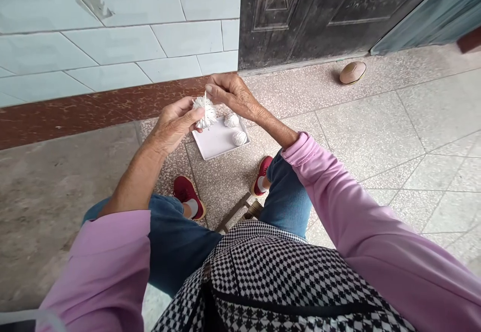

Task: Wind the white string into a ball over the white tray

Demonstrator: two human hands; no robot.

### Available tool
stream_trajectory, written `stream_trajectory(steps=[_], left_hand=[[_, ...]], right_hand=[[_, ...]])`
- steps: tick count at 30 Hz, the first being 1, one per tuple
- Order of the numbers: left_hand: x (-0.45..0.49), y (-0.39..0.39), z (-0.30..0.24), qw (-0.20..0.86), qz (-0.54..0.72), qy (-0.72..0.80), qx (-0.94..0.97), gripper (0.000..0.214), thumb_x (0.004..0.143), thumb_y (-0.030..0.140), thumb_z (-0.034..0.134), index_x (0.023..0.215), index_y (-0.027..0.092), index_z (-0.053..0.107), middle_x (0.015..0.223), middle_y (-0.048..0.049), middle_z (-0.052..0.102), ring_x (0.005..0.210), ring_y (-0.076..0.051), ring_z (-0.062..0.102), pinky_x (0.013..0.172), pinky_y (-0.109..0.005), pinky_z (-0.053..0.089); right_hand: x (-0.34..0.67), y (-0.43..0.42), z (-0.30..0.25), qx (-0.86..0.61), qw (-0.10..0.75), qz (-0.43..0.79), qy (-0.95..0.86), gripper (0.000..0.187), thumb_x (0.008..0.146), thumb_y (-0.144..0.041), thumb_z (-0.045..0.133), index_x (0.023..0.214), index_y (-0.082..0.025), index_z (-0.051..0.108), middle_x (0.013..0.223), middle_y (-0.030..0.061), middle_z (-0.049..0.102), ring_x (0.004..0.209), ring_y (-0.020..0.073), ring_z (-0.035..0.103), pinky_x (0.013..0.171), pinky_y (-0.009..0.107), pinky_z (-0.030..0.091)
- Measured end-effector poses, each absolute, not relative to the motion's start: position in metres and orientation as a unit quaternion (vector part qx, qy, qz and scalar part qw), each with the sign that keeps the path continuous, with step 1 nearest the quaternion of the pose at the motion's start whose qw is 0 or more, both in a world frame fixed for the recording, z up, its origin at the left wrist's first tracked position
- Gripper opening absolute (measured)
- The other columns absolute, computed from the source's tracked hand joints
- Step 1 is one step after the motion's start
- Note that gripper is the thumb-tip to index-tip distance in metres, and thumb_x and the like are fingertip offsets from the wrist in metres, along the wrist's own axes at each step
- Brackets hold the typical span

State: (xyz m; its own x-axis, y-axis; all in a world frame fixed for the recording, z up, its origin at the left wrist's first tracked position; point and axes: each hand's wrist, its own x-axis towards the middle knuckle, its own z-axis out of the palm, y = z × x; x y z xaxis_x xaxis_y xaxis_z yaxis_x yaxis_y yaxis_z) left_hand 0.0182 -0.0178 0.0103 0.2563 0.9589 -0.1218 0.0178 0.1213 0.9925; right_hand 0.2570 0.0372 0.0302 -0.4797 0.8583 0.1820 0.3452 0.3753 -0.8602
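Note:
My left hand (pixel 173 125) is closed around a white spiky paper ball (pixel 204 110), held in the air in front of me. My right hand (pixel 230 92) pinches one thin white strip sticking up from the top of that ball. Below the hands, a white flat tray (pixel 214 142) lies on the floor. Two finished white paper balls (pixel 232 120) (pixel 239 137) rest on its right side.
I sit on a low stool with both red shoes (pixel 187 192) (pixel 262 173) on the speckled floor. A tiled wall with a red-brown base runs on the left, a dark door stands ahead. A small tan oval object (pixel 352 72) lies by the door.

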Motion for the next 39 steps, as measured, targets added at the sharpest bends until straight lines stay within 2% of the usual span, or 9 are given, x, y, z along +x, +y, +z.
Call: stream_trajectory(steps=[4,9,15,21,25,28,31,35,39], left_hand=[[0.017,-0.02,0.015,0.617,0.373,0.444,0.533,0.068,0.076,0.074,0.122,0.112,0.026,0.09,0.107,-0.0104,0.084,0.091,-0.025,0.066,0.077,-0.038,0.06],[0.018,-0.021,0.018,0.629,0.366,0.445,0.521,0.059,0.072,0.058,0.122,0.107,0.024,0.089,0.112,-0.0115,0.089,0.102,-0.028,0.076,0.097,-0.045,0.071],[0.015,-0.013,0.02,0.59,0.443,0.475,0.479,0.076,0.064,0.058,0.118,0.122,0.03,0.079,0.129,-0.0106,0.088,0.123,-0.034,0.076,0.097,-0.049,0.07],[0.014,-0.014,0.024,0.599,0.45,0.464,0.472,0.068,0.066,0.053,0.11,0.122,0.027,0.083,0.127,-0.0108,0.089,0.128,-0.037,0.077,0.106,-0.056,0.073],[0.02,-0.014,0.022,0.612,0.477,0.458,0.434,0.064,0.055,0.035,0.106,0.116,0.027,0.088,0.117,-0.0083,0.09,0.118,-0.034,0.077,0.093,-0.049,0.076],[0.015,-0.002,0.014,0.594,0.524,0.453,0.409,0.07,0.048,0.031,0.107,0.111,0.029,0.078,0.117,-0.0044,0.088,0.118,-0.033,0.075,0.085,-0.044,0.073],[0.001,0.013,-0.001,0.568,0.557,0.464,0.39,0.082,0.045,0.034,0.113,0.111,0.03,0.064,0.118,-0.0018,0.085,0.12,-0.031,0.075,0.091,-0.045,0.073],[-0.01,0.024,-0.021,0.505,0.551,0.527,0.404,0.083,0.053,0.041,0.113,0.116,0.029,0.06,0.116,-0.0022,0.085,0.111,-0.028,0.078,0.086,-0.042,0.069],[-0.003,0.022,-0.027,0.443,0.538,0.554,0.456,0.07,0.05,0.027,0.102,0.109,0.026,0.064,0.101,-0.0009,0.086,0.086,-0.021,0.072,0.07,-0.033,0.057]], right_hand=[[0.258,0.039,0.024,-0.365,0.333,0.397,-0.774,0.075,0.124,-0.094,0.042,0.086,-0.031,0.06,0.095,0.0073,0.075,0.099,0.0211,0.064,0.092,0.042,0.052],[0.246,0.041,0.017,-0.398,0.3,0.405,-0.766,0.066,0.135,-0.077,0.052,0.087,-0.031,0.051,0.087,0.0032,0.061,0.107,0.0236,0.063,0.097,0.039,0.054],[0.239,0.041,0.013,-0.404,0.276,0.417,-0.766,0.063,0.138,-0.066,0.053,0.087,-0.031,0.047,0.093,0.0044,0.068,0.1,0.0213,0.062,0.097,0.038,0.052],[0.238,0.046,-0.007,-0.38,0.283,0.422,-0.773,0.069,0.137,-0.071,0.05,0.081,-0.031,0.05,0.092,0.0063,0.071,0.102,0.0227,0.061,0.091,0.04,0.049],[0.24,0.051,-0.02,-0.348,0.281,0.441,-0.778,0.057,0.138,-0.059,0.067,0.091,-0.029,0.054,0.097,0.0056,0.068,0.097,0.027,0.055,0.092,0.042,0.055],[0.235,0.044,-0.02,-0.349,0.233,0.437,-0.795,0.044,0.139,-0.025,0.058,0.095,-0.021,0.062,0.095,0.0025,0.065,0.095,0.0206,0.06,0.1,0.035,0.055],[0.226,0.025,-0.011,-0.347,0.179,0.442,-0.808,0.036,0.133,-0.01,0.063,0.099,-0.018,0.073,0.092,0.0019,0.069,0.095,0.0204,0.063,0.104,0.034,0.056],[0.221,0.006,0.006,-0.355,0.16,0.456,-0.8,0.038,0.128,-0.01,0.074,0.093,-0.024,0.074,0.09,0.0019,0.074,0.097,0.0222,0.069,0.106,0.036,0.057],[0.23,0.016,0.014,-0.343,0.223,0.433,-0.803,0.036,0.133,-0.026,0.068,0.098,-0.022,0.075,0.101,0.0054,0.081,0.105,0.0225,0.075,0.11,0.039,0.059]])
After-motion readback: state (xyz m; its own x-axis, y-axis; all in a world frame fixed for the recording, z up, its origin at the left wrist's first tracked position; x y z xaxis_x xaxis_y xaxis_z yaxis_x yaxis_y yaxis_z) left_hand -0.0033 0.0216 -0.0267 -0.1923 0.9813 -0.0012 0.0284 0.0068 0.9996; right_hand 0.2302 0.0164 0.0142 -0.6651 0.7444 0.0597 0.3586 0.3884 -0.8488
